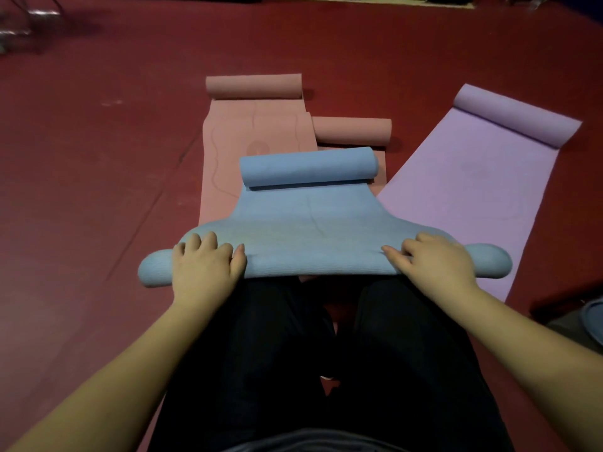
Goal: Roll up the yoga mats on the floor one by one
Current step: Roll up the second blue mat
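A blue yoga mat (310,223) lies straight ahead of my knees, curled at its far end and rolled into a thick roll at its near end. My left hand (205,265) rests on top of the near roll toward its left end, fingers curved over it. My right hand (434,259) rests on the same roll toward its right end. Under the blue mat lies a pink mat (257,132) with its far end curled. A second pink mat (352,130) shows as a roll just right of it. A purple mat (473,177) lies flat at the right, curled at its far end.
The floor (98,158) is dark red carpet, open on the left and beyond the mats. My legs in black trousers (293,353) fill the lower middle. A grey object (592,318) sits at the right edge. Chair legs (19,24) stand at the far left.
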The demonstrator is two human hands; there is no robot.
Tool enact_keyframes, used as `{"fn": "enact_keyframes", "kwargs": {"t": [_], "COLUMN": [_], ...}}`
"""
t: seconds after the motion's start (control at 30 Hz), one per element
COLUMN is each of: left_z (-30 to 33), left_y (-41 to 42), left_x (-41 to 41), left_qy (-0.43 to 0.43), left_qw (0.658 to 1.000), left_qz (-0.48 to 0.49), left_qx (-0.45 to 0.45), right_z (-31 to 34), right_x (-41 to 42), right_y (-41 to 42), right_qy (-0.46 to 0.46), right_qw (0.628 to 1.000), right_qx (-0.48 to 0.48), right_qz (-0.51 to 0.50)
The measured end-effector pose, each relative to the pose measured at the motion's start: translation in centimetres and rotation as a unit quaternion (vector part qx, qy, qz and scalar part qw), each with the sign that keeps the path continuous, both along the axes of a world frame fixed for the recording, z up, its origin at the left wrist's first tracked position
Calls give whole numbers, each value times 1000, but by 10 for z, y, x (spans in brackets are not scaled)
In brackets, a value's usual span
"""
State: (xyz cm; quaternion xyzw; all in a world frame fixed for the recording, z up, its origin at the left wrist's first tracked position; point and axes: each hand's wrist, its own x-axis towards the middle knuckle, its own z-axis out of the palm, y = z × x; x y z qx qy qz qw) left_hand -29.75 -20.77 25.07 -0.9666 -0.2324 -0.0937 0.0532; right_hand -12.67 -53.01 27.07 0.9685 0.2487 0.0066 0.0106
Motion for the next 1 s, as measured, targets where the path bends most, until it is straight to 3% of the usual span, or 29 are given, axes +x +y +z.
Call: {"fn": "enact_keyframes", "kwargs": {"t": [0.13,0.33,0.43,0.6,0.8,1.0], "left_z": [4,44,59,52,36,18], "left_y": [1,16,21,21,30,35], "left_x": [0,27,36,42,55,52], "left_qy": [57,38,121,294,339,368], "left_qw": [997,996,985,921,901,911], "left_qz": [-12,-22,-19,36,34,-17], "left_qx": [-52,-76,-121,-255,-268,-185], "right_z": [1,41,52,40,39,20], "right_x": [4,33,44,52,63,67], "right_y": [-1,3,2,7,29,30], "right_qy": [63,204,268,405,405,355], "right_qw": [997,973,955,913,909,931], "right_qx": [48,108,123,46,-98,-87], "right_qz": [3,11,18,-27,-13,-7]}}
